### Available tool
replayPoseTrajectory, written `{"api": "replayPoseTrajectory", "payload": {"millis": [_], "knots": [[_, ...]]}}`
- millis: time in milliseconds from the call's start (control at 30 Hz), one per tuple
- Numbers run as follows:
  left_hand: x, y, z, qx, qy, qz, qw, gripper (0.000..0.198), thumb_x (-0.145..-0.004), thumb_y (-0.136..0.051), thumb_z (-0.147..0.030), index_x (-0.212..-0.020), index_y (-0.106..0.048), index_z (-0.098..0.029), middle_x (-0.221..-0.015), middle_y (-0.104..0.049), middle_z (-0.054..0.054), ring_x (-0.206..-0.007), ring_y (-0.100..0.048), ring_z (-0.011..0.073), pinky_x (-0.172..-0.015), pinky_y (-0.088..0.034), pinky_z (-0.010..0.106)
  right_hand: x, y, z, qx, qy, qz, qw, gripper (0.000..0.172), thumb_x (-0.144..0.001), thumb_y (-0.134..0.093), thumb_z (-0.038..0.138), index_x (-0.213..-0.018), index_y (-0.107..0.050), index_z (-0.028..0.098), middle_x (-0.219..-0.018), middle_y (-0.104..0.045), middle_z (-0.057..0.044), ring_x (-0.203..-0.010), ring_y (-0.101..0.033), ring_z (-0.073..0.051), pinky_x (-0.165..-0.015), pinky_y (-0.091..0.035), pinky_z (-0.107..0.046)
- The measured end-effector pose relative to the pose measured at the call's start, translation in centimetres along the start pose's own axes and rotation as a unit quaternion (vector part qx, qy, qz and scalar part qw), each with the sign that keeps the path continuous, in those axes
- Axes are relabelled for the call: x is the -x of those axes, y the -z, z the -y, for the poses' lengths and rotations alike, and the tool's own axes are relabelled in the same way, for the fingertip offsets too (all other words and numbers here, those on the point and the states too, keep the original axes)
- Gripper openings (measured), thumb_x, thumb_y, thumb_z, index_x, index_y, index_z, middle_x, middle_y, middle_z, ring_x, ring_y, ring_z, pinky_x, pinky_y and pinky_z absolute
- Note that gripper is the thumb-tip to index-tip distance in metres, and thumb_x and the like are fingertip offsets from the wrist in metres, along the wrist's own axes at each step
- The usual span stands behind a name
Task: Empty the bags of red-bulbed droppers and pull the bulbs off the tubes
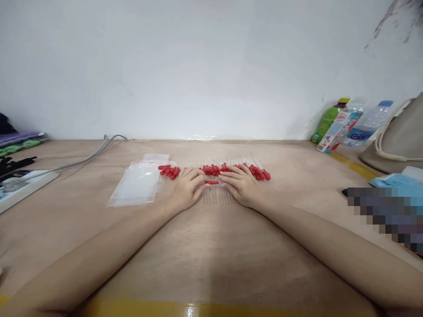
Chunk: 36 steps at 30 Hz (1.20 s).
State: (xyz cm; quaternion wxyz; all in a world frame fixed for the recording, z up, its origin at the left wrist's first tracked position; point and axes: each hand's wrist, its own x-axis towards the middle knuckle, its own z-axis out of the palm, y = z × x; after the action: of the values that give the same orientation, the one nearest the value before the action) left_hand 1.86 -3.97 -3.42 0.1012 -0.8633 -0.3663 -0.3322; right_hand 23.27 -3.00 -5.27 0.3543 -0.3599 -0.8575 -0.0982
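My left hand (189, 189) is closed, its thumb and fingertips pinching one end of a red rubber bulb (212, 182). My right hand (243, 184) pinches at the bulb's other end, seemingly on a thin clear dropper tube mostly hidden by the fingers. Between and below the hands, several thin clear tubes (218, 196) lie side by side on the table. Loose red bulbs (172, 172) are heaped beside the left hand. Behind the right hand, red-bulbed droppers (259, 171) lie with clear tubes pointing toward the wall.
Clear plastic bags (134, 185) lie left of the bulbs. A grey cable (89, 155) runs to a white power strip (26, 189). Bottles (330, 119), a carton (335, 130), a grey bag (396, 136) and a blue packet (396, 187) stand or lie at right.
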Motion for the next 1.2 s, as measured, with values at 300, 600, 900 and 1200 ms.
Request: {"api": "replayPoseTrajectory", "payload": {"millis": [300, 600, 900, 1200], "knots": [[-0.9, -1.9, 0.2, 0.027, -0.057, -0.001, 0.998, 0.019, -0.085, -0.051, -0.031, -0.096, -0.063, -0.021, -0.104, -0.065, 0.004, -0.107, -0.051, 0.0203, -0.092, -0.039, 0.039, 0.1, -0.2, -0.1, -0.017, 0.029, -0.007, 0.999, 0.022, -0.087, -0.047, 0.028, -0.1, -0.064, 0.023, -0.104, -0.066, -0.001, -0.113, -0.051, -0.02, -0.1, -0.029, -0.044], [-1.0, -2.0, 0.0, 0.007, -0.054, 0.006, 0.998, 0.02, -0.086, -0.048, -0.031, -0.095, -0.063, -0.021, -0.109, -0.064, 0.004, -0.113, -0.05, 0.0211, -0.099, -0.033, 0.042, 0.1, -0.9, -0.5, -0.054, 0.049, -0.004, 0.997, 0.025, -0.089, -0.043, 0.026, -0.103, -0.063, 0.019, -0.108, -0.064, -0.004, -0.114, -0.051, -0.018, -0.102, -0.034, -0.041], [-1.0, -1.4, -0.5, -0.032, -0.077, 0.093, 0.992, 0.028, -0.091, -0.035, -0.03, -0.093, -0.061, -0.019, -0.127, -0.052, 0.004, -0.127, -0.036, 0.0205, -0.106, -0.022, 0.045, 0.2, -1.0, -0.8, -0.059, 0.118, -0.021, 0.991, 0.024, -0.089, -0.042, 0.021, -0.097, -0.064, 0.016, -0.103, -0.066, -0.008, -0.107, -0.056, -0.018, -0.101, -0.039, -0.042], [-1.1, -0.8, -0.7, -0.018, -0.057, 0.157, 0.986, 0.031, -0.092, -0.032, -0.031, -0.094, -0.061, -0.02, -0.127, -0.051, 0.0, -0.127, -0.035, 0.0205, -0.108, -0.019, 0.046, 0.2, -0.7, -0.9, -0.046, 0.158, -0.044, 0.985, 0.022, -0.088, -0.044, 0.021, -0.09, -0.065, 0.014, -0.102, -0.066, -0.011, -0.101, -0.059, -0.018, -0.098, -0.043, -0.04]]}}
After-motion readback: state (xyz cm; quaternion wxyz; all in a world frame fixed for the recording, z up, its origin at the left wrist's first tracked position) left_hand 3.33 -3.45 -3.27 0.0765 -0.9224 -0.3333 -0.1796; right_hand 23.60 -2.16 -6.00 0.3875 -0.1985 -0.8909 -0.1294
